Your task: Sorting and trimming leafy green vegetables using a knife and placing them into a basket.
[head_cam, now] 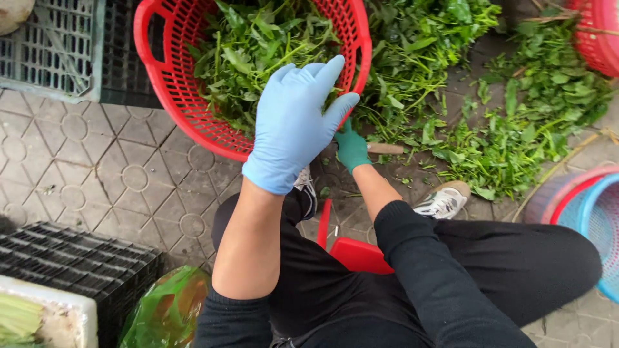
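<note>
Right now the leafy greens (pixel 258 51) sit heaped inside the red basket (pixel 187 109), just beyond and under your fingertips, with the stems pointing every way. Your left hand (pixel 293 125), in a pale blue glove, rests over the near rim of that basket with the fingers spread and slightly curled, the tips touching the leaves rather than closing on any of them. Your right hand (pixel 351 147), in a green glove, is lower and mostly hidden behind the left one; it is closed around a light wooden handle (pixel 385 148) that sticks out to the side of the fist, and you cannot tell from this view what is on the other end of it. By the look of it you are at the picking-up stage of sorting or trimming: the left hand is reaching for a bunch while the right keeps its tool ready. Closing on a bunch would call for drawing those spread fingers together around a few stems and keeping them well apart from whatever the handle carries. Past your right fingers, loose greens (pixel 509 129) lie scattered over the paved ground (pixel 109 174), and a blue basket (pixel 599 219) stands off to that side.
</note>
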